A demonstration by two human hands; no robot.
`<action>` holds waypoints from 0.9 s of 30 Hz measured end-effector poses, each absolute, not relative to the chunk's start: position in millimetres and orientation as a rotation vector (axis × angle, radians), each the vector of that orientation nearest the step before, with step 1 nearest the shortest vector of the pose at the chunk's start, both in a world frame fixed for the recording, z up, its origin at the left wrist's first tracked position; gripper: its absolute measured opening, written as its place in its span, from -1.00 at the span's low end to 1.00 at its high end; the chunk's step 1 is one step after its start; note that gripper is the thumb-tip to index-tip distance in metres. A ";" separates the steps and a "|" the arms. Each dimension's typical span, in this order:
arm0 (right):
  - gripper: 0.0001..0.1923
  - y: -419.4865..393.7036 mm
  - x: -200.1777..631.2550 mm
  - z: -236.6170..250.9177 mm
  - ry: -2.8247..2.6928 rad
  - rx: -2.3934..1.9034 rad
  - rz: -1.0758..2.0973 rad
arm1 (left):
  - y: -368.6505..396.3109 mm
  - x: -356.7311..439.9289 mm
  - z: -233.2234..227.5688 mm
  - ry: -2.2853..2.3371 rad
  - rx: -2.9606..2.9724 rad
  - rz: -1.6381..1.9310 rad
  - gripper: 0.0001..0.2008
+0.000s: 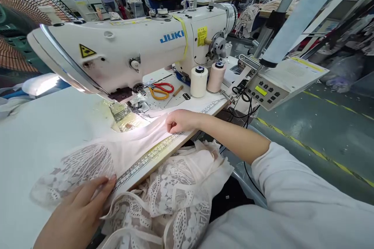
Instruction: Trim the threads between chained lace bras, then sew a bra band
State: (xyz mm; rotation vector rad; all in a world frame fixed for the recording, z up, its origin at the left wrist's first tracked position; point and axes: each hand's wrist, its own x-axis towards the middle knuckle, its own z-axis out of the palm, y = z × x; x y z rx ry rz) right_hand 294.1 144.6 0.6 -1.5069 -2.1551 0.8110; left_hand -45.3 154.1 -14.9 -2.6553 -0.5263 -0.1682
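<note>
A pale pink lace garment piece (128, 144) lies stretched along the table's front edge, beside a printed ruler strip (152, 153). My right hand (182, 120) is closed on its far end, fingers curled into the cloth. At the near end my left hand (78, 206) pinches the fabric edge between thumb and fingers, next to the lace panel. More lace fabric (175, 186) hangs in a heap over the edge onto my lap. Behind the cloth stands a white sewing machine (117, 46), its needle area lit.
Scissors with red and orange handles (160, 89), a wooden-handled awl (177, 91) and a razor blade (186, 96) lie under the machine arm. Two thread cones (199, 81) stand to their right. A control box (280, 81) juts out at the right; a fan (26, 19) is at left.
</note>
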 end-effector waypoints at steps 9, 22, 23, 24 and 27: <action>-0.90 139.7 294.6 2.3 -2.150 -1.506 0.735 | 148.2 -41.4 -6.7 -0.556 -2.687 -0.237 -0.57; -0.74 98.0 195.8 1.1 -2.622 -1.053 0.302 | 139.4 -32.6 15.4 -1.799 -2.832 -0.852 -0.77; -0.72 103.0 186.4 0.8 -2.640 -1.061 0.229 | 140.8 -32.1 19.2 -1.855 -2.810 -0.901 -0.78; -0.71 108.9 177.5 0.8 -2.650 -1.083 0.172 | 142.4 -31.6 23.3 -1.912 -2.785 -0.956 -0.80; -0.71 126.5 154.3 2.2 -2.683 -1.177 0.086 | 147.2 -31.6 38.0 -2.088 -2.694 -1.168 -0.84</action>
